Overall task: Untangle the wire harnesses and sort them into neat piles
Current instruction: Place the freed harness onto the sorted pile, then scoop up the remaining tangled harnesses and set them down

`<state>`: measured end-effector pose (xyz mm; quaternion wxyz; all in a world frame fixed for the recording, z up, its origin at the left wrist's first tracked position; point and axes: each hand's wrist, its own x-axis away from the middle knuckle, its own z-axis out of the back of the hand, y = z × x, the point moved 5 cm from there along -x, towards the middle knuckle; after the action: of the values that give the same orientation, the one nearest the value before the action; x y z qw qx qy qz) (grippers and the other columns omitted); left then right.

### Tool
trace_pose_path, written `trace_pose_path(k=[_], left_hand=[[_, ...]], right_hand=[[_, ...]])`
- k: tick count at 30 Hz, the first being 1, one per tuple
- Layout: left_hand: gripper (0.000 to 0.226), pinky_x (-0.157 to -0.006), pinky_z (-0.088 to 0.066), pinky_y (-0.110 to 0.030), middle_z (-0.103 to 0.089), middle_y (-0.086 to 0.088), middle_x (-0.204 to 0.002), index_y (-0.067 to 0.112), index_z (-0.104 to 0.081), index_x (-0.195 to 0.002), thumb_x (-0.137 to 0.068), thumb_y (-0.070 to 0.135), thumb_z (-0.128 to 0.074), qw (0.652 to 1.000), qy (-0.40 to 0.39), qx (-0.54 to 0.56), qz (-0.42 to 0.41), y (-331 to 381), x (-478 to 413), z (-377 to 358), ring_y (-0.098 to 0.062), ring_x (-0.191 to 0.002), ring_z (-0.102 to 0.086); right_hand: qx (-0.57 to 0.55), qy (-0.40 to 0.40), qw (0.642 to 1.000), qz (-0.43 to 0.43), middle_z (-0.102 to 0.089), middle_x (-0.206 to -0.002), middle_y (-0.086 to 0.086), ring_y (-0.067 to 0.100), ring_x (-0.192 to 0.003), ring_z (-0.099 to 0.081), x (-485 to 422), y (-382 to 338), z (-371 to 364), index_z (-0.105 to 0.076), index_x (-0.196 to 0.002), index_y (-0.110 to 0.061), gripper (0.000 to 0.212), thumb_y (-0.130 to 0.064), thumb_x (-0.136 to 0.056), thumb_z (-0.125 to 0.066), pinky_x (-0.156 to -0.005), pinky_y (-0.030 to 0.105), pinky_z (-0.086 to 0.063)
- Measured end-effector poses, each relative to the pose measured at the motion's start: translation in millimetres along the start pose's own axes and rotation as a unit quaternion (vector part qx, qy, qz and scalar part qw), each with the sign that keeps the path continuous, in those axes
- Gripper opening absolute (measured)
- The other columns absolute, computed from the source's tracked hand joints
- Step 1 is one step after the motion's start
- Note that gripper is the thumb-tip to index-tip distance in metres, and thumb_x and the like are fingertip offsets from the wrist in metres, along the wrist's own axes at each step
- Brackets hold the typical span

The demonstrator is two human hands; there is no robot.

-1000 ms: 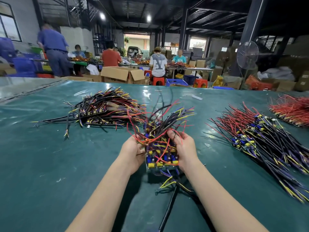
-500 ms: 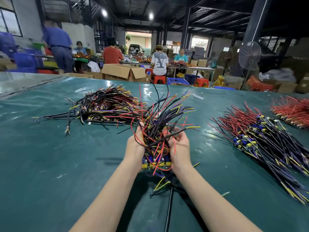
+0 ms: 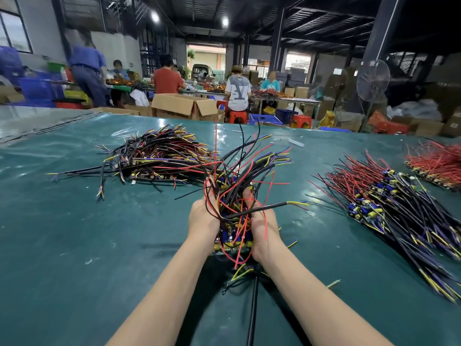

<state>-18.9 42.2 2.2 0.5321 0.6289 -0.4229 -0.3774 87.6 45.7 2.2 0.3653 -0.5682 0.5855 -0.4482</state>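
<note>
Green table [image 3: 74, 245], harness bundle [image 3: 232, 211] between fingers [image 3: 247, 196]

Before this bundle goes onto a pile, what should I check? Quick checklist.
1. Grip of the left hand on the bundle: ok.
2. Grip of the right hand on it: ok.
3. Bundle's wires lie straight: not ok, red strands loop out sideways.
4. Bundle clear of the tangled pile: cannot tell, wires overlap in view.
5. Neat sorted pile at right, apart from the hands: ok.
</note>
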Motion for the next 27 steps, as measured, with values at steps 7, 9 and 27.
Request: trace_pose_path(k=[7,9,27], left_hand=[[0.054,-0.069,-0.035,-0.034,-0.048,-0.006,-0.086,0.018,-0.047,-0.087,-0.084,0.069,-0.029,0.999,0.007,0.034,-0.014,3.5,-1.0,0.9,-0.019,-0.078,-0.044],[0.056,-0.069,-0.036,-0.034,-0.049,-0.006,-0.085,0.018,-0.047,-0.087,-0.081,0.072,-0.03,0.999,0.01,0.039,-0.017,4.5,1.2,0.3,-0.02,-0.077,-0.045],[0.052,-0.033,-0.044,-0.021,-0.048,-0.001,-0.052,0.015,-0.049,-0.067,-0.094,0.057,-0.033,0.987,0.074,0.095,0.106,-4.5,-10.8,10.7,-0.012,-0.027,-0.047]], right_hand=[[-0.025,-0.016,1.0,0.007,-0.065,-0.065,0.001,0.022,-0.068,-0.058,-1.6,-2.0,-0.5,-0.063,-0.065,-0.016,0.028,-0.035,-0.085,-0.06,-0.071,0.036,-0.051],[-0.03,-0.027,0.999,0.011,-0.066,-0.058,-0.004,0.015,-0.054,-0.061,-3.0,-2.3,0.5,-0.064,-0.066,-0.016,0.027,-0.035,-0.085,-0.06,-0.055,0.025,-0.052],[-0.015,-0.072,0.994,-0.082,-0.06,-0.053,-0.001,0.015,-0.045,-0.056,0.6,-7.7,0.6,-0.056,-0.074,-0.017,0.036,-0.045,-0.092,-0.042,-0.046,0.016,-0.043]])
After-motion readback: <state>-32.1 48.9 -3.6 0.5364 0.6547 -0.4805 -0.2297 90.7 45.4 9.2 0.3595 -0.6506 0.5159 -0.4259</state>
